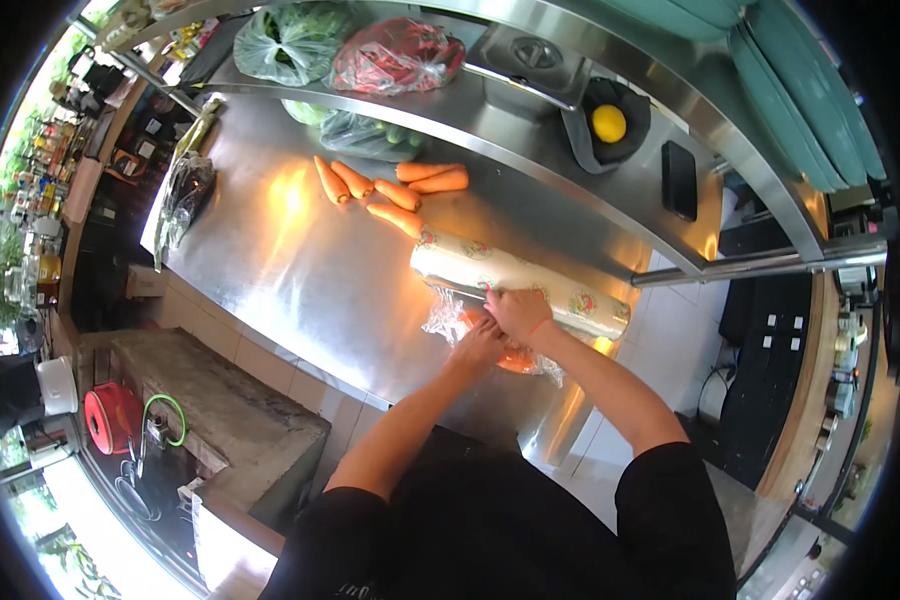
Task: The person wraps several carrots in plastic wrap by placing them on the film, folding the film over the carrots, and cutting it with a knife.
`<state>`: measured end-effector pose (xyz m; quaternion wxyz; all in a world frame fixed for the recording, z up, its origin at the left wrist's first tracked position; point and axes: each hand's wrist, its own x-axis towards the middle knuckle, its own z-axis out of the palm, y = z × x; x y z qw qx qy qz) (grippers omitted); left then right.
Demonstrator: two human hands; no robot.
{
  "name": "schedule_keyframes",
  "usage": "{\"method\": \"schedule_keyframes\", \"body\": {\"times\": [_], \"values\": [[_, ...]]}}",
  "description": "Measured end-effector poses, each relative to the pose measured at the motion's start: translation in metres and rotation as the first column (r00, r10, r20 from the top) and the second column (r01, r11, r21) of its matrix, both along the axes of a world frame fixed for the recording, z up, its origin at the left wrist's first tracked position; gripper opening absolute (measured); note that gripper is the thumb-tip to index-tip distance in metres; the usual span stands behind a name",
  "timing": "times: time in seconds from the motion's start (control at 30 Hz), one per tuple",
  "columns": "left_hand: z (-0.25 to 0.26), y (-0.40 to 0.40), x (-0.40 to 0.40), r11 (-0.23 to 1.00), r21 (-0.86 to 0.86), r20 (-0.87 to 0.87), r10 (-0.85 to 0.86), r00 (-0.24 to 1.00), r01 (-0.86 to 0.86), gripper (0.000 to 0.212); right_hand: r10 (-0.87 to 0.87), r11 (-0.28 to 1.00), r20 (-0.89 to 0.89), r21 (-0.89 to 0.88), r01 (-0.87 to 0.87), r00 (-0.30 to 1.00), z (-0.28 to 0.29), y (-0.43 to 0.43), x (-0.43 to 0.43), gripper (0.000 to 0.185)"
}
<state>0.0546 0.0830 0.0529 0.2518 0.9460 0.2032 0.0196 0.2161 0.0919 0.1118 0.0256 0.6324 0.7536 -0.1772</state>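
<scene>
Both my hands meet over carrots wrapped in clear film (519, 360), in front of a large roll of cling film (510, 271) on the steel table (285, 262). My right hand (523, 313) is bent against the roll's near side, fingers closed on the film. Beside it, my left hand (480, 343) grips the film over the wrapped carrots, its fingertips close to the right hand. Crumpled film (444, 315) sticks out to the left of the bundle. Under my hands, most of the bundle is hidden. Several loose carrots (397, 195) lie beyond the roll's left end.
A steel shelf (465, 124) crosses behind the table, bearing bagged greens (292, 45), a bag of red produce (397, 56), a lidded steel pan (532, 60), a yellow ball-like item (609, 123) and a black phone (679, 180). Bagged dark vegetables (187, 191) lie at the table's left end.
</scene>
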Motion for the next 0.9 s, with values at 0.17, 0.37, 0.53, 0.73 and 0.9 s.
{"method": "schedule_keyframes", "body": {"times": [0.17, 0.37, 0.53, 0.73, 0.9], "values": [[0.006, 0.003, 0.002, 0.98, -0.19, 0.133, 0.077, 0.988, -0.051, 0.039, -0.041, 0.996, 0.04, -0.079, 0.044, 0.998, 0.005, -0.059, 0.065, 0.029], [-0.016, 0.015, 0.002, 0.967, -0.246, 0.218, -0.003, 0.976, 0.058, 0.045, -0.13, 0.928, 0.274, -0.305, 0.214, 0.953, 0.016, -0.193, 0.183, 0.028], [0.013, 0.022, 0.012, 0.963, -0.264, 0.04, -0.038, 0.998, 0.047, 0.056, -0.149, 0.873, 0.516, -0.332, 0.357, 0.844, 0.064, -0.374, 0.286, 0.024], [0.038, 0.027, 0.011, 0.918, -0.396, -0.146, -0.044, 0.988, -0.018, 0.054, -0.655, 0.755, 0.24, 0.258, 0.604, 0.717, 0.068, -0.4, 0.221, 0.022], [0.029, 0.022, -0.018, 0.892, -0.42, -0.329, -0.321, 0.888, 0.166, 0.057, -0.667, 0.61, -0.09, 0.503, 0.612, 0.739, 0.036, -0.195, 0.164, 0.025]]}}
